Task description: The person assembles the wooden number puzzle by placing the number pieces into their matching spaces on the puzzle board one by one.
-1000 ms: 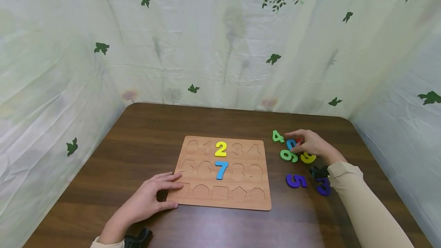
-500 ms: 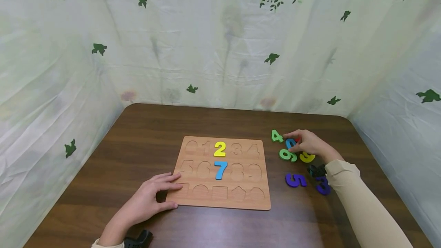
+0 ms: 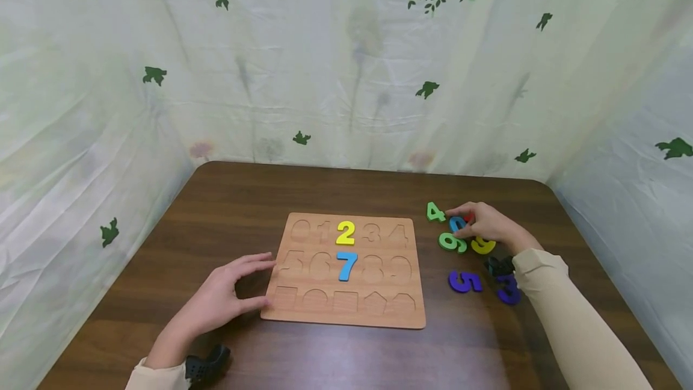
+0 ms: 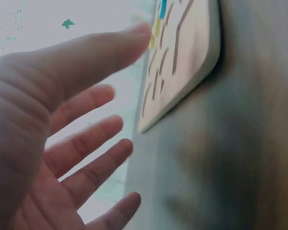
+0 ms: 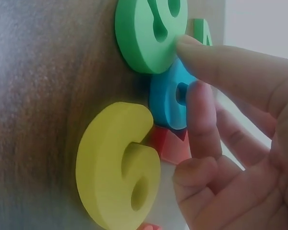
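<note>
A flat wooden number board (image 3: 325,312) lies on the table, with a yellow 2 (image 3: 345,233) in its top row and a blue 7 (image 3: 346,266) below it. My left hand (image 3: 216,297) is beside the board's left edge, fingers spread and holding nothing. On the right, my right hand (image 3: 489,224) is over a blue 0 (image 3: 456,224), its fingers bent around it. In the right wrist view the thumb (image 5: 189,48) overlaps a green 6 or 9 (image 5: 134,40) and a fingertip is at the blue number. Whether the blue number is pinched is unclear.
Around my right hand lie a green 4 (image 3: 435,212), a yellow 6 or 9 (image 5: 98,167) and a partly hidden red piece (image 5: 170,143). Closer to me are a purple 5 (image 3: 464,282) and a purple 3 (image 3: 509,290). Printed cloth (image 3: 325,77) surrounds the table.
My left hand has drawn back leftward off the board, its fingers leaving the surface they rested on. The right hand has stayed over the blue 0.
</note>
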`<state>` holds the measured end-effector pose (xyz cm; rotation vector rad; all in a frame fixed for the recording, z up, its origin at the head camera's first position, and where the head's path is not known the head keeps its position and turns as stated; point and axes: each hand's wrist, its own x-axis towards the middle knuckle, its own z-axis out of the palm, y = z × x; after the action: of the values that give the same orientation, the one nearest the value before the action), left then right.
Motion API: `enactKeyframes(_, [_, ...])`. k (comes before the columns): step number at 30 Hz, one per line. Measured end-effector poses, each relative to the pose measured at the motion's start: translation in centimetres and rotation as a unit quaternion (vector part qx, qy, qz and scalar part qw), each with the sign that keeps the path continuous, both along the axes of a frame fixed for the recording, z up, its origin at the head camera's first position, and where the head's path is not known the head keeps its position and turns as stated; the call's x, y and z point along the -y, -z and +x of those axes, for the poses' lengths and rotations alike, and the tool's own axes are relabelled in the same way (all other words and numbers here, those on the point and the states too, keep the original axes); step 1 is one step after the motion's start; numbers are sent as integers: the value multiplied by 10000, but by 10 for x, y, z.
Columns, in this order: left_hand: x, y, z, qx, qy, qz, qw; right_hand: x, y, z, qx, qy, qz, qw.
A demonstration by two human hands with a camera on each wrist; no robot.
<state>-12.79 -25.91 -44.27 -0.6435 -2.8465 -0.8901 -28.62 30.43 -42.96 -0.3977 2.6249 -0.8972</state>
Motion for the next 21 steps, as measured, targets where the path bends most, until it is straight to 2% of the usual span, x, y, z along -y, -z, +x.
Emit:
enactKeyframes(6, [7,5,-25,486,17,136,9987,-1,-4,0,206,-60,-142,9997])
enactKeyframes(10, [7,8,-37,761,21,176,9969,-4,-6,3,231,-144,-215,9994])
enactKeyframes(16, [10,11,-43,1068,80,301,9938,-8,-9,6,257,-305,-168,9991])
enactKeyframes(21, [13,17,-42,1273,240,414,9907,-9,-5,6,246,-150,-188,9994])
